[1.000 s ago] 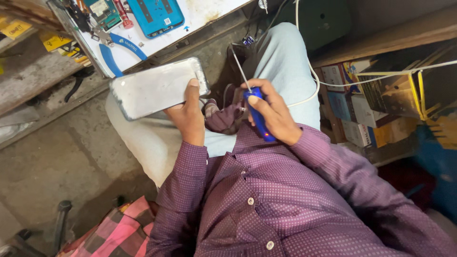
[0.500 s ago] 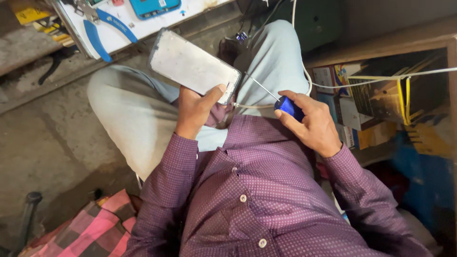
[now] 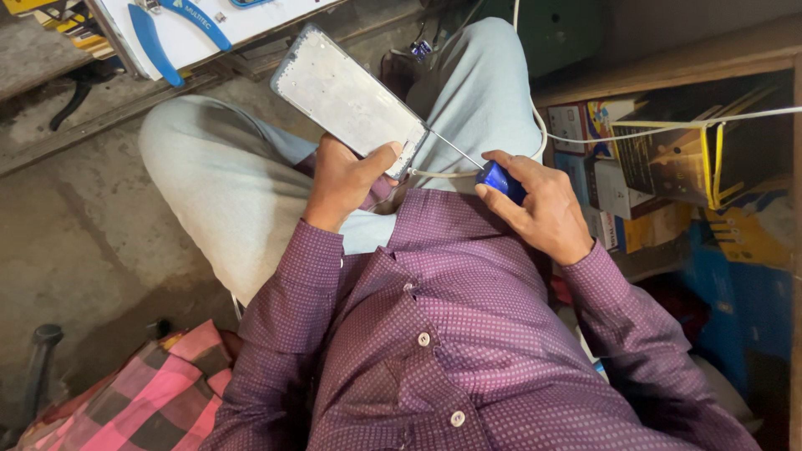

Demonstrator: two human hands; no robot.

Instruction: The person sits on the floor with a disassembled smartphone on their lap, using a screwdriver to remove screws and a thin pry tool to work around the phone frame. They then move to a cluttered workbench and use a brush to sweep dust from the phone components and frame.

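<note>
Head view: phone frame [image 3: 351, 98] above left hand [image 3: 347, 179]

Light soft, even, daylight-like, falling from about 11 o'clock. My pale trousers [image 3: 468, 92] brightest, near washed out at 12 o'clock. Grey phone frame [image 3: 347, 100] in my left hand [image 3: 342, 179] shows dull sheen, no hard glare. Shadow pools under my left arm at 7 o'clock, on concrete floor [image 3: 75, 242]. Shelf [image 3: 693, 159] at 3 o'clock dim, boxes murky. My shirt [image 3: 451, 334] sharp, dots crisp. Corners darker, slight wide-angle stretch.
</note>
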